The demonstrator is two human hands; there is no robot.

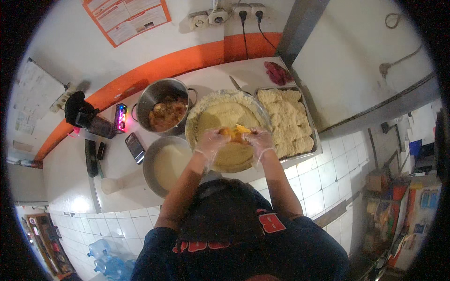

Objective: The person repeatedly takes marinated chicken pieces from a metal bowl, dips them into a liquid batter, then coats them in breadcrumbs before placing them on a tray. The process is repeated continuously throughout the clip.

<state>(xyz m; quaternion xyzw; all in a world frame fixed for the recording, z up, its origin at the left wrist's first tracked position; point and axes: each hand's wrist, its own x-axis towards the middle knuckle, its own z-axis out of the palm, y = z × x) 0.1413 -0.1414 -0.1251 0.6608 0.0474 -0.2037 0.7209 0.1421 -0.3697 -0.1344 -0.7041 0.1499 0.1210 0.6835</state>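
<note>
My left hand (213,141) and my right hand (261,140), both in clear plastic gloves, hold an orange-yellow piece of food (236,134) between them. It looks like marinated meat, though the exact kind cannot be told. Below both hands is a wide bowl (192,121) of pale flour or breading, with clumps around its inner wall. Right of it, a metal tray (315,138) holds rows of pieces coated in pale breading. A steel pot (142,105) with wet, reddish-brown pieces stands at the upper left. Beside my left forearm is a metal bowl (149,168) of pale liquid batter.
A knife (235,83) lies behind the flour bowl, and a dark red cloth (277,73) near the wall. Leftward on the counter are a phone (135,148), a lit speaker (121,118), a dark long object (91,158) and a white container (109,185). Plugged cables (245,38) hang down the wall.
</note>
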